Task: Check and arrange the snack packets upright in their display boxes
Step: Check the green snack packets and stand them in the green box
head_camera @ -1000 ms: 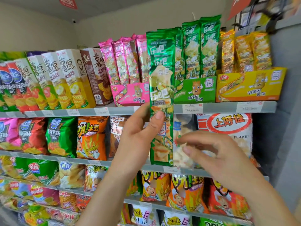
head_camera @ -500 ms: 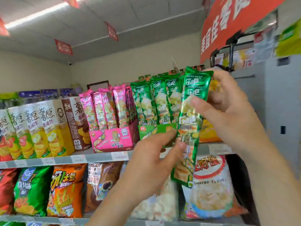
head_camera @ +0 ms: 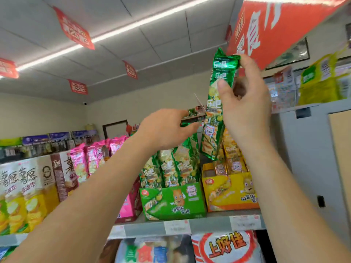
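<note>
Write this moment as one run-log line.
right hand: holds green packet aloft, tilted | left hand: at tops of packets in green box, grip unclear | status: green packet not yet boxed

Both arms up, forearms bare. Right hand (head_camera: pixel 245 111) is higher: thumb in front, fingers curled behind, pinching green packet (head_camera: pixel 214 118) near its top. Left hand (head_camera: pixel 165 128) is lower, palm down, fingers reaching onto boxed packets (head_camera: pixel 171 168); grip unclear.
</note>
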A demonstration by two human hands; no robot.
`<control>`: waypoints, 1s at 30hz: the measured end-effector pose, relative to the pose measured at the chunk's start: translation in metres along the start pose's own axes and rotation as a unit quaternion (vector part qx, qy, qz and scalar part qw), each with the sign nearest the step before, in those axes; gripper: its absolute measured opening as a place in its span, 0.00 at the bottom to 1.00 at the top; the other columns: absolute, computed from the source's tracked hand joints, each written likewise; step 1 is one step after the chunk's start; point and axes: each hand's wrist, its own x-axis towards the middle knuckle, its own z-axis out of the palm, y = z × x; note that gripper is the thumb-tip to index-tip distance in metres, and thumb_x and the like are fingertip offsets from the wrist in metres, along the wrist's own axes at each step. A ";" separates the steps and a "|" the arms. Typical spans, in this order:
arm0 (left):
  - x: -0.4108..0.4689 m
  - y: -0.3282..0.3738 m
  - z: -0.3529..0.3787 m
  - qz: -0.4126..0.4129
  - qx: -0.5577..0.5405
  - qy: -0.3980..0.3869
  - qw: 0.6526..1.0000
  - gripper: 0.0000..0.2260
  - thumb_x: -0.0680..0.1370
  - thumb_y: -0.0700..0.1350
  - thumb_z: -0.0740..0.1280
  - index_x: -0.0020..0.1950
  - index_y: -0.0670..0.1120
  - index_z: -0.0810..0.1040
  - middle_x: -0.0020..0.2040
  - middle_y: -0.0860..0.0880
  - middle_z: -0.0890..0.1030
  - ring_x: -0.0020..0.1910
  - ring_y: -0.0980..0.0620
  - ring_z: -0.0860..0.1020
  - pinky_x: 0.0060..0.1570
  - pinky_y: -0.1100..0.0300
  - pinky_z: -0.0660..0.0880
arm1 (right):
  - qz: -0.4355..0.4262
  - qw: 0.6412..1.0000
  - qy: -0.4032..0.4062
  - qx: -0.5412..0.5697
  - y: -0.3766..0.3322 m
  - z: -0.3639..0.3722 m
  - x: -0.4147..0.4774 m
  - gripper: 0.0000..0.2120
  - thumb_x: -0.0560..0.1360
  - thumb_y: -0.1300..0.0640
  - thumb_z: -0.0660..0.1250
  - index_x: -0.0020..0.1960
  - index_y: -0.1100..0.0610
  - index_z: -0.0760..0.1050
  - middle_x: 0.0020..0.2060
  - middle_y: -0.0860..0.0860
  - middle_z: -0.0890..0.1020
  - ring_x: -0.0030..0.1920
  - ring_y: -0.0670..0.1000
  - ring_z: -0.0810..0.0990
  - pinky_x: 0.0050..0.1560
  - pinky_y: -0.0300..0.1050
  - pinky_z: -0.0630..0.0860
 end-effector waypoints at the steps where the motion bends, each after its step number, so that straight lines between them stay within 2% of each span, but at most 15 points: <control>1: 0.005 -0.003 0.004 -0.005 0.017 -0.043 0.999 0.26 0.78 0.65 0.58 0.71 0.51 0.72 0.67 0.46 0.77 0.65 0.43 0.75 0.60 0.51 0.73 | 0.004 1.000 0.009 -0.003 0.002 0.004 0.003 0.21 0.75 0.58 0.66 0.68 0.52 0.71 0.56 0.53 0.81 0.54 0.54 0.80 0.56 0.54 0.76; 4: 0.009 -0.011 0.014 -0.017 0.024 -0.112 0.993 0.30 0.78 0.66 0.57 0.71 0.47 0.71 0.66 0.44 0.77 0.63 0.43 0.76 0.59 0.52 0.73 | 0.020 0.999 0.016 0.020 0.008 0.015 0.010 0.20 0.75 0.60 0.67 0.66 0.55 0.73 0.53 0.52 0.81 0.50 0.50 0.81 0.53 0.47 0.78; 6: 0.006 -0.016 0.016 -0.013 0.019 -0.092 0.995 0.28 0.78 0.65 0.59 0.69 0.47 0.73 0.62 0.44 0.80 0.60 0.44 0.77 0.53 0.56 0.73 | 0.024 0.999 0.012 0.032 0.016 0.022 0.016 0.18 0.74 0.63 0.68 0.64 0.56 0.74 0.50 0.51 0.82 0.48 0.48 0.81 0.52 0.46 0.78; 9: 0.000 -0.021 0.013 0.006 -0.007 -0.078 0.997 0.29 0.77 0.63 0.61 0.72 0.47 0.71 0.67 0.46 0.77 0.61 0.46 0.77 0.58 0.56 0.71 | 0.047 0.999 -0.004 0.026 0.029 0.035 0.017 0.18 0.74 0.62 0.69 0.63 0.56 0.75 0.50 0.49 0.82 0.51 0.48 0.80 0.53 0.47 0.78; 11: -0.003 -0.024 0.012 0.014 -0.025 -0.083 0.996 0.30 0.77 0.63 0.62 0.73 0.46 0.70 0.65 0.45 0.78 0.52 0.51 0.78 0.51 0.61 0.69 | 0.070 0.997 -0.034 0.020 0.037 0.045 0.012 0.18 0.75 0.61 0.70 0.63 0.54 0.75 0.50 0.48 0.82 0.51 0.46 0.80 0.51 0.40 0.78; 12: -0.004 -0.025 0.012 0.014 -0.031 -0.087 0.996 0.30 0.77 0.63 0.62 0.73 0.47 0.70 0.64 0.45 0.79 0.50 0.51 0.77 0.49 0.62 0.67 | 0.082 0.994 -0.065 0.012 0.041 0.050 0.008 0.18 0.75 0.61 0.70 0.63 0.54 0.75 0.50 0.47 0.82 0.51 0.46 0.80 0.52 0.40 0.78; 15: -0.003 -0.025 0.013 0.026 -0.041 -0.086 0.995 0.27 0.77 0.63 0.61 0.68 0.45 0.74 0.61 0.45 0.80 0.59 0.47 0.77 0.53 0.59 0.70 | 0.124 0.975 -0.185 -0.012 0.057 0.059 -0.006 0.18 0.74 0.60 0.70 0.64 0.55 0.76 0.52 0.49 0.83 0.53 0.49 0.80 0.56 0.52 0.77; 17: -0.002 -0.024 0.014 0.044 -0.032 -0.087 0.995 0.24 0.78 0.62 0.60 0.62 0.44 0.76 0.58 0.46 0.79 0.59 0.46 0.75 0.55 0.54 0.70 | 0.154 0.962 -0.225 -0.003 0.065 0.060 -0.015 0.16 0.75 0.59 0.69 0.62 0.56 0.77 0.53 0.50 0.83 0.54 0.49 0.81 0.57 0.55 0.78; 19: -0.002 -0.024 0.017 0.043 -0.032 -0.082 0.995 0.22 0.78 0.62 0.59 0.60 0.46 0.75 0.54 0.48 0.78 0.55 0.48 0.74 0.52 0.54 0.69 | 0.171 0.954 -0.245 0.005 0.070 0.058 -0.021 0.11 0.76 0.59 0.69 0.58 0.54 0.80 0.50 0.49 0.85 0.50 0.48 0.83 0.54 0.55 0.79; 23: -0.006 -0.027 0.025 0.027 -0.031 -0.044 0.998 0.27 0.78 0.63 0.59 0.73 0.51 0.63 0.63 0.48 0.77 0.62 0.48 0.72 0.60 0.50 0.72 | 0.226 0.932 -0.284 -0.014 0.076 0.055 -0.029 0.14 0.77 0.54 0.67 0.62 0.55 0.79 0.58 0.52 0.82 0.55 0.51 0.81 0.58 0.54 0.78; 25: -0.006 -0.026 0.025 0.034 0.005 -0.045 0.998 0.28 0.79 0.62 0.57 0.76 0.50 0.63 0.70 0.48 0.74 0.68 0.48 0.69 0.66 0.49 0.69 | 0.246 0.920 -0.303 -0.027 0.077 0.056 -0.029 0.13 0.78 0.53 0.64 0.57 0.58 0.81 0.52 0.52 0.83 0.51 0.50 0.81 0.55 0.49 0.77; 27: -0.003 -0.025 0.022 0.040 0.031 -0.051 0.997 0.28 0.79 0.62 0.56 0.73 0.47 0.69 0.72 0.49 0.71 0.71 0.48 0.67 0.68 0.48 0.67 | 0.283 0.906 -0.315 -0.014 0.077 0.056 -0.026 0.17 0.78 0.53 0.61 0.49 0.68 0.78 0.40 0.59 0.78 0.41 0.53 0.77 0.53 0.57 0.79; 28: -0.001 -0.024 0.021 0.045 0.034 -0.054 0.997 0.27 0.79 0.63 0.57 0.70 0.47 0.73 0.70 0.49 0.73 0.69 0.48 0.69 0.67 0.48 0.69 | 0.293 0.901 -0.321 -0.010 0.077 0.055 -0.024 0.19 0.78 0.53 0.60 0.50 0.71 0.75 0.39 0.64 0.76 0.40 0.54 0.74 0.53 0.63 0.78; 29: 0.000 -0.023 0.020 0.048 0.032 -0.057 0.997 0.26 0.78 0.63 0.57 0.67 0.47 0.76 0.65 0.49 0.77 0.63 0.49 0.74 0.62 0.49 0.72 | 0.294 0.900 -0.322 -0.007 0.078 0.055 -0.022 0.19 0.77 0.54 0.60 0.51 0.71 0.75 0.41 0.68 0.77 0.40 0.54 0.74 0.51 0.64 0.79; 30: 0.000 -0.022 0.019 0.046 0.025 -0.061 0.997 0.25 0.78 0.64 0.57 0.63 0.47 0.78 0.57 0.49 0.81 0.55 0.50 0.77 0.55 0.51 0.75 | 0.288 0.906 -0.311 -0.004 0.078 0.053 -0.020 0.16 0.77 0.55 0.61 0.50 0.67 0.79 0.44 0.66 0.80 0.41 0.53 0.77 0.48 0.61 0.82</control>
